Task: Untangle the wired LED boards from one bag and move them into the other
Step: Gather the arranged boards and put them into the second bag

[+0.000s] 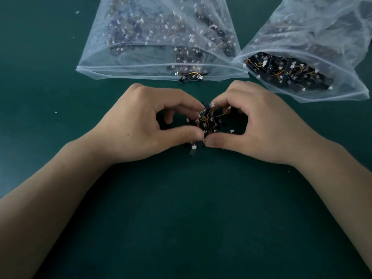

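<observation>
The clump (205, 125) is a knot of small black boards, thin orange and yellow wires and tiny white plugs. It is too tangled to count the boards. It sits between two hands, low over the green table (191, 218). The left hand (145, 125) pinches it, thumb and first finger curled round it. The right hand (261, 125) pinches it the same way from the other side. Two see-through bags lie behind the hands. The left bag (120, 68) holds many boards, and one board (190, 77) pokes out of its mouth. The right bag (302, 33) holds a heap too.
</observation>
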The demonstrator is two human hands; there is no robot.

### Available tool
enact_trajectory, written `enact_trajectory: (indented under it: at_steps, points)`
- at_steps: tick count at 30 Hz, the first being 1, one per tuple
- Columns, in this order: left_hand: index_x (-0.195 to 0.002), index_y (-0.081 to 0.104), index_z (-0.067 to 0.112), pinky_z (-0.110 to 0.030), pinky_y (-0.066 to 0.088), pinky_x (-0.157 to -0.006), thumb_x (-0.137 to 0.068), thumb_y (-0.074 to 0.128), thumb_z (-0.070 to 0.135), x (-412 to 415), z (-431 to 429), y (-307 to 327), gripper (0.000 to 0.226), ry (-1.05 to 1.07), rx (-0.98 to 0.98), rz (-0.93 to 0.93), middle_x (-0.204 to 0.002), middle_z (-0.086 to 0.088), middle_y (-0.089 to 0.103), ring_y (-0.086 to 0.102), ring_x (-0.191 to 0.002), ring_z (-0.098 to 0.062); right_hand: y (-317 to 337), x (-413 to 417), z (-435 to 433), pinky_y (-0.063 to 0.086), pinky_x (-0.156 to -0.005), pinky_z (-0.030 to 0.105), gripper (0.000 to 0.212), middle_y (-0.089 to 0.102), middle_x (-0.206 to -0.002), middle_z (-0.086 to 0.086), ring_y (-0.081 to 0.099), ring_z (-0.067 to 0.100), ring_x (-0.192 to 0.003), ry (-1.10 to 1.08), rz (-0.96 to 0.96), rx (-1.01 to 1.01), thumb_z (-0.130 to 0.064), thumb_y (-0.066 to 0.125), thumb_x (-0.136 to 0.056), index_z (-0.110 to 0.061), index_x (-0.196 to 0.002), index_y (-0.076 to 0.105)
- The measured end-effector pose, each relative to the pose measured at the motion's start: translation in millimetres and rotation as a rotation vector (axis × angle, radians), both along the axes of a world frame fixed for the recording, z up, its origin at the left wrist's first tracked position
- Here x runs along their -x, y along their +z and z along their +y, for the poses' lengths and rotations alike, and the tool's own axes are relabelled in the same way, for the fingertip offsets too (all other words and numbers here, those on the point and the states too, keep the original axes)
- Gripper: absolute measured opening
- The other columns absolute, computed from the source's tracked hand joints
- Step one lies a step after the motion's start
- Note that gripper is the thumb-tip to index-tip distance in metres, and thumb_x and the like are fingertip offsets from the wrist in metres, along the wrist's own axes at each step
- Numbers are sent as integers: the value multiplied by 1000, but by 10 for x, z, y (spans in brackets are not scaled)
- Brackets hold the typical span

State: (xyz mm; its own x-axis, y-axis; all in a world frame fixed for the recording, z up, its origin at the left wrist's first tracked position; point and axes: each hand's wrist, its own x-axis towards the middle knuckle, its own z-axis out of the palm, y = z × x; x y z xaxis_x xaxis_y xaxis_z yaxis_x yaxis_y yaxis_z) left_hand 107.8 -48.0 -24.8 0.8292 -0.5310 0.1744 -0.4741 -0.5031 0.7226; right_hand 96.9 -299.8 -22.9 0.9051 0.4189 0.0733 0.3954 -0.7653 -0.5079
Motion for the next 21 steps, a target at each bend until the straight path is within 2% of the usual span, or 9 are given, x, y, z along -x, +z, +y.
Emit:
enact_trajectory:
  at_steps: [2,5,9,11,14,17,21]
  points:
    - [-120,72,40,-17,46,-72,-73,80,64,-4,18,23,54,-48,-18,8,-105,26,75,62,-83,-18,4,0,3,45,-81,28,65,56,-102,-19,53,3,-96,-14,1,-4,-82,65,-72,-33,-114,68]
    - [-122,71,42,-9,41,-73,-63,84,66,-8,28,46,65,-86,-84,-30,-105,32,71,61,-87,-15,7,2,12,45,-81,27,64,57,-101,-19,54,2,-95,-33,14,-15,-81,68,-71,-33,-113,69]
    - [-119,71,45,-8,40,-71,-67,88,50,-14,14,24,55,-60,-101,-41,-99,42,66,60,-85,-16,-11,1,6,45,-81,25,65,56,-105,-21,54,-3,-98,-65,10,-34,-79,72,-70,-34,-116,63]
    - [-118,72,43,-10,43,-70,-72,89,43,-22,14,4,49,-42,-83,-31,-104,38,70,60,-84,-17,-15,-1,4,41,-80,19,74,54,-107,-24,52,-6,-98,-99,6,-28,-81,70,-69,-36,-127,57]
    - [-118,73,40,-10,45,-73,-77,93,34,-36,24,-21,46,-22,-51,10,-107,35,73,63,-84,-10,-25,-3,28,36,-82,25,88,46,-101,-24,45,-2,-96,-63,-33,84,-85,57,-77,-31,-146,50]
    - [-117,75,34,-9,46,-75,-81,89,30,-39,16,-48,39,-26,-17,13,-107,33,73,64,-83,-2,-17,-5,40,34,-84,25,76,46,-102,-24,44,0,-98,-16,-71,134,-84,50,-82,-31,-136,59]
    - [-114,77,29,-17,51,-70,-88,83,19,-54,-2,-78,28,-33,-19,-38,-105,31,74,65,-74,-18,-17,-7,35,40,-80,29,50,58,-98,-17,52,7,-93,8,-75,98,-72,60,-86,-31,-114,64]
